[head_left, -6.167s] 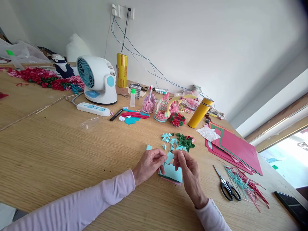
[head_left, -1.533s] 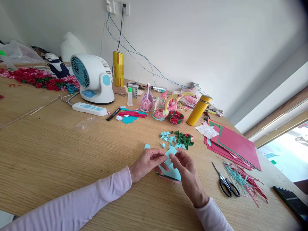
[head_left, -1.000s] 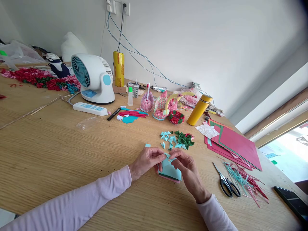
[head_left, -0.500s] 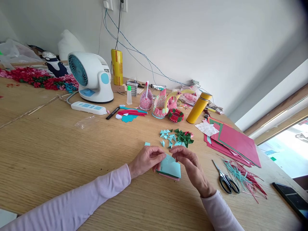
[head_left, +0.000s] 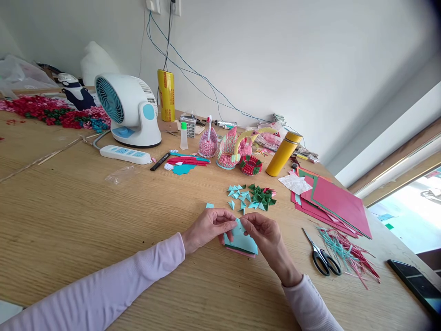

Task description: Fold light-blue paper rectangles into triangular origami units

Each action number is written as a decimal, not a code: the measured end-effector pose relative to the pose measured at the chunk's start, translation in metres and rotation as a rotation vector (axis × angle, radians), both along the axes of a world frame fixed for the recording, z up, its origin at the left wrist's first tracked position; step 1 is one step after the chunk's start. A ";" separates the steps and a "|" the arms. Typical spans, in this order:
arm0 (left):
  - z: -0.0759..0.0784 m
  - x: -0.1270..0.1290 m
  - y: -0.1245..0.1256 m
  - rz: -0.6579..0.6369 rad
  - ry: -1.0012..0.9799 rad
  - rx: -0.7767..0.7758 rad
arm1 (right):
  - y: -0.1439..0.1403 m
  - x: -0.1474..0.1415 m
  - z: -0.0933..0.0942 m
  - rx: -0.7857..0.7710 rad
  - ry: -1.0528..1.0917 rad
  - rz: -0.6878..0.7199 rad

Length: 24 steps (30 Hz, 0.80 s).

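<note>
Both my hands meet over a small stack of light blue and pink paper sheets [head_left: 245, 242] on the wooden table [head_left: 86, 216]. My left hand [head_left: 208, 226] and my right hand [head_left: 265, 234] pinch a small light blue paper piece [head_left: 239, 224] between their fingertips, just above the stack. Behind them lies a scatter of folded light blue triangles [head_left: 239, 197] and green triangles [head_left: 262, 196]. One loose blue scrap [head_left: 209, 205] lies to the left of my fingers.
Scissors [head_left: 322, 259] and paper strips [head_left: 347, 257] lie to the right, red and green sheets [head_left: 330, 202] beyond them, a phone [head_left: 415, 287] at the far right. At the back stand a yellow flask [head_left: 283, 154], paper swans [head_left: 230, 149], a fan [head_left: 126, 110] and a power strip [head_left: 124, 155].
My right hand let go and hovered half a second ago; now it is back at the small blue piece with the left. The view drifted slightly.
</note>
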<state>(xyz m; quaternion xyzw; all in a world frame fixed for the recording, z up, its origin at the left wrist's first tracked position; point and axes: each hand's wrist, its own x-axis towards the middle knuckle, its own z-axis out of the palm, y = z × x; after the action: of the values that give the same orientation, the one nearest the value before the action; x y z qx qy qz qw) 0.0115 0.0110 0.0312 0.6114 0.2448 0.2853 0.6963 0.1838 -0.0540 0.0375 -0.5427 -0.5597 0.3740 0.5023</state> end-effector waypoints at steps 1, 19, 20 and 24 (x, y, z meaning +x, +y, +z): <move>0.000 0.000 0.000 -0.004 -0.005 -0.015 | 0.000 -0.001 0.002 -0.013 0.030 0.005; 0.004 0.000 -0.002 0.001 -0.173 -0.133 | -0.005 -0.012 0.002 -0.208 0.624 0.248; 0.004 0.000 -0.002 -0.003 -0.185 -0.135 | -0.006 -0.014 0.003 -0.209 0.644 0.265; 0.003 0.000 -0.003 -0.011 -0.198 -0.136 | -0.006 -0.018 0.003 -0.198 0.674 0.287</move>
<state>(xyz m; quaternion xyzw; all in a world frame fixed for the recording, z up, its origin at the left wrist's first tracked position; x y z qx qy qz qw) 0.0110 0.0084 0.0339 0.5330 0.1902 0.3233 0.7585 0.1660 -0.0597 0.0401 -0.3511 -0.3947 0.6504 0.5458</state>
